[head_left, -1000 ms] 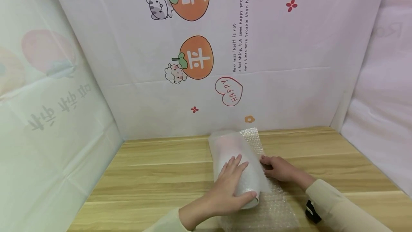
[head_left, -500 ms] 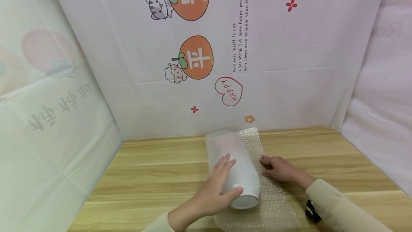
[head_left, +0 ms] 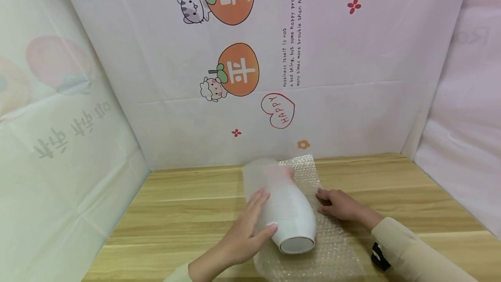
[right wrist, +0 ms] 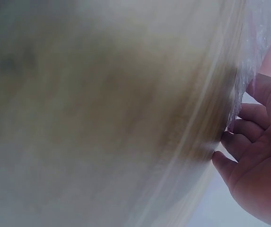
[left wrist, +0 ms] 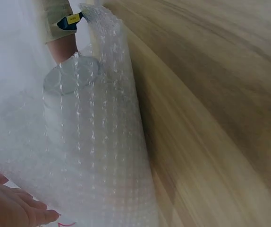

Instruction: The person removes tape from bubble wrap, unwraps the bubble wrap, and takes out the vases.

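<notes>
Apparently, the step I have in hand is peeling bubble wrap [head_left: 332, 251] back from a vase [head_left: 295, 216], though how things lie would also fit folding the wrap over it. Nearest to me, my left grip [head_left: 243, 238] has its fingers nearly straight and the thumb standing apart; it lies against the loose flap [head_left: 256, 177] and steers it rather than clasping it, as far as I can see. Just right of that grip, the vase lies on its side, its round base toward me and its right flank bare, while the flap covers its left side. My fingers come between me and that covered side, and I have no hold on the vase itself.

Beyond the base and across to the right, my right grip [head_left: 340, 204] rests at the wrap's right edge, fingers gently bent, with a gap between them and the thumb in the right wrist view. I take it to be steadying the edge; I cannot tell how firmly. The vase thus lies between my two grips.

Past my left fingertips, the vase's pink neck points away, partly veiled by the flap. Next, I judge, the left grip needs to guide the flap down to the table [head_left: 176, 212] on its left while the right holds its place, so the vase does not roll.
</notes>
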`<state>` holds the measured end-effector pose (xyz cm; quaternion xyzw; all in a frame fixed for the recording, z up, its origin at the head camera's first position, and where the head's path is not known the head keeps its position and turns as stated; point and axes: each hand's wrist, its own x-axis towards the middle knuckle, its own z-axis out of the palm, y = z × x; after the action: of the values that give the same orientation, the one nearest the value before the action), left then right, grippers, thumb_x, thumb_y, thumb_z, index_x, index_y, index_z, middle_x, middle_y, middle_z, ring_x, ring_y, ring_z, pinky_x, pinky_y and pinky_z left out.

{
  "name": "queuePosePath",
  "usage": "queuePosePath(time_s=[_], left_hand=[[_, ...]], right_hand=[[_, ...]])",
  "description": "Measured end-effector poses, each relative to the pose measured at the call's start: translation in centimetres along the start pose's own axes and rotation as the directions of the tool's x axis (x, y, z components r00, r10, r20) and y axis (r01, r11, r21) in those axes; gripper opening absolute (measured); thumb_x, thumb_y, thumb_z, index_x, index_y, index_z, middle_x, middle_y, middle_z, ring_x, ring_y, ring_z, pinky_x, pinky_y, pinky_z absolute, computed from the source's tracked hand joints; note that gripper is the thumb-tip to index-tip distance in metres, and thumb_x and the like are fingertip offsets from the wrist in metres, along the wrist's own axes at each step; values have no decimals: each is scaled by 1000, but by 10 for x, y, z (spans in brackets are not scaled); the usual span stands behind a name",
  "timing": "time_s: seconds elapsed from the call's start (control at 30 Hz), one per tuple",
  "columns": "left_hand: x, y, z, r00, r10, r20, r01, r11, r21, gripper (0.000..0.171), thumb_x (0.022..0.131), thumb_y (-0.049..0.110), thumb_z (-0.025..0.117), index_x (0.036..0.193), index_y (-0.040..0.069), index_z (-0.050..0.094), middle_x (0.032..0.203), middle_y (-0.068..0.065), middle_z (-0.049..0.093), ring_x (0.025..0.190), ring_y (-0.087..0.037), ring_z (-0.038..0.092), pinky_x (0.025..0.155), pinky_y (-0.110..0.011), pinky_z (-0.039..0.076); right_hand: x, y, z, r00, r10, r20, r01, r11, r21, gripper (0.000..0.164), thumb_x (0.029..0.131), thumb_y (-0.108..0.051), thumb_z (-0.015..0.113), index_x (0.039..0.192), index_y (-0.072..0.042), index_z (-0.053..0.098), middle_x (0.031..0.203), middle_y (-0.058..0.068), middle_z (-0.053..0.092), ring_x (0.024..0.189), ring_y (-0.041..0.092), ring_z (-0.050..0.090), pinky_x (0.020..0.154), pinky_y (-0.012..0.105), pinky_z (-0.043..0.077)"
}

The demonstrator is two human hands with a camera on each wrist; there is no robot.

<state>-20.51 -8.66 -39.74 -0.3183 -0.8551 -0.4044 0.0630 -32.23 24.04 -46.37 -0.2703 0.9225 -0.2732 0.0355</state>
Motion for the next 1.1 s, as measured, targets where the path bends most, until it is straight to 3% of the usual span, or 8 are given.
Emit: queuePosePath(time_s=[0.53, 0.87, 1.1], left_hand=[[-21, -16, -13, 996, -74, -53, 72, 997, -27, 71, 97, 37, 57, 156, 21, 21, 161, -2, 13, 144, -26, 17, 110, -56, 20], [-32, -26, -21, 998, -66, -26, 62, 990, -125, 70, 96, 22, 57, 155, 8, 21, 161, -10, 14, 145, -27, 14, 111, -56, 15], [-42, -33, -27, 994, -105, 0, 104, 988, -111, 74, 94, 25, 60, 156, 14, 21, 161, -8, 13, 145, -24, 14, 112, -54, 15]], right_hand=[[1, 0, 1, 1000, 16, 14, -17, 1000, 17, 52, 90, -18, 69, 128, 15, 54, 136, 37, 43, 126, 51, 41, 103, 58, 34], [1, 1, 1, 999, 42, 14, -42, 999, 28, 52, 92, -18, 68, 130, 14, 53, 139, 35, 41, 129, 50, 38, 104, 57, 32], [2, 1, 1, 1000, 25, 13, -25, 1000, 17, 52, 92, -19, 68, 129, 14, 53, 137, 36, 42, 128, 51, 39, 103, 58, 33]])
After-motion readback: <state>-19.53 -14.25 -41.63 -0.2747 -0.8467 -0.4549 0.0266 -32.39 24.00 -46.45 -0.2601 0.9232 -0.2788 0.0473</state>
